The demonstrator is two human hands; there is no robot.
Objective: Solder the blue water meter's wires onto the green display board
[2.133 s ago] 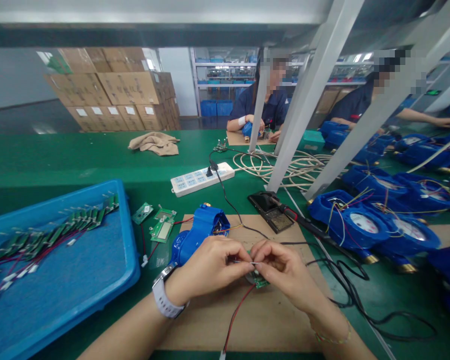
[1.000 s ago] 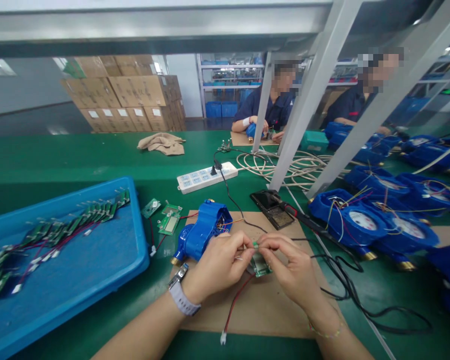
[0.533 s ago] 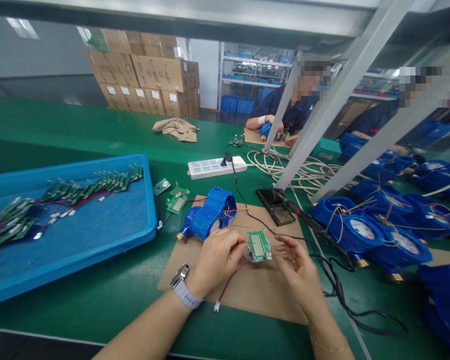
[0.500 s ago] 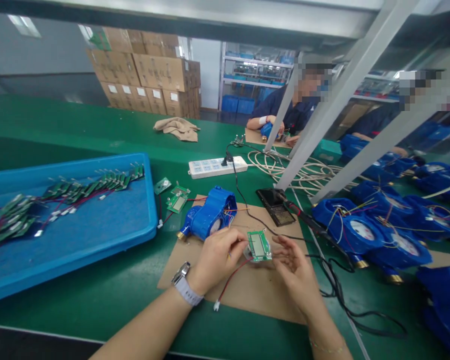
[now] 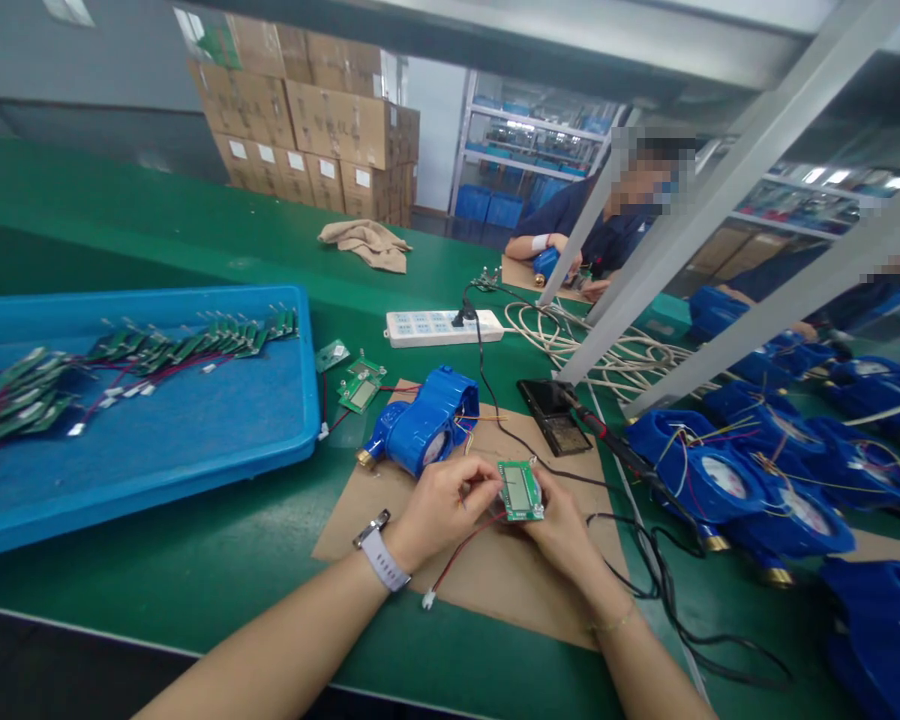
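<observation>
Now that the right hand (image 5: 568, 527) is gripping the green, grey-screened circuit board (image 5: 522, 490) above the brown cardboard sheet (image 5: 487, 590), it is likely staying steadier while the left hand (image 5: 441, 503) is pinching its fingertips together.

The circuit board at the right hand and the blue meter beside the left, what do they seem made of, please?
Circuit board: probably coated laminate, flat and green, with a grey display. Blue meter: perhaps plastic or painted metal, glossy with highlights; its golden pipe end suggests brass.

Factory workshop (stacked cartons (image 5: 337, 125), shelving (image 5: 523, 160)).
</observation>
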